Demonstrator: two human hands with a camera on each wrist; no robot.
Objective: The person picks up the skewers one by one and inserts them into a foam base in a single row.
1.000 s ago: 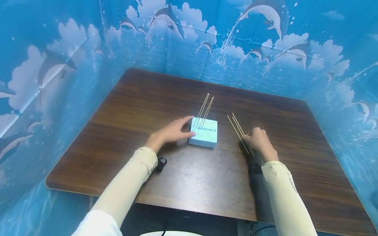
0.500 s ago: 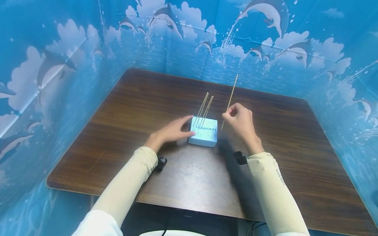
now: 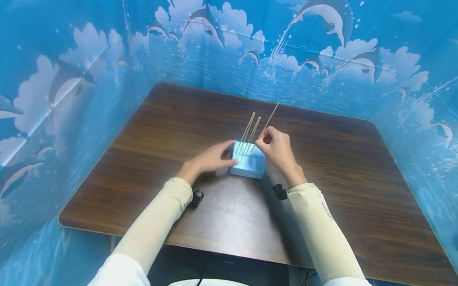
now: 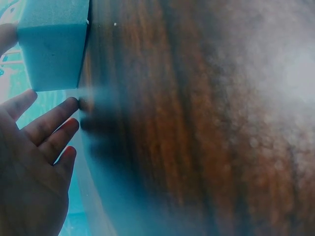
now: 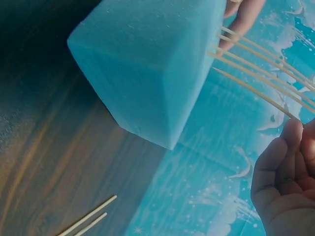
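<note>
A pale blue foam block (image 3: 247, 171) rests on the table, with a row of small marks across its top. My left hand (image 3: 207, 159) holds its left side, thumb at the front and index finger at the back corner; the other fingers extend loosely in the left wrist view. Several thin bamboo skewers (image 3: 247, 129) stand in the block. Between thumb and fingertips, my right hand (image 3: 279, 149) pinches another skewer (image 5: 256, 92), tilted, its pointed tip close to the block's top face beside the standing ones.
Two loose skewers (image 5: 91, 216) lie on the table in the right wrist view. The brown wood-grain table (image 3: 154, 139) has blue dolphin-print cloth (image 3: 214, 67) hanging behind it and at its sides. Black wrist cameras (image 3: 280, 192) are worn on both wrists.
My right hand has picked up one skewer from the loose ones on the right, raised it upright and carried it left to the block. My left hand has stayed in place.
</note>
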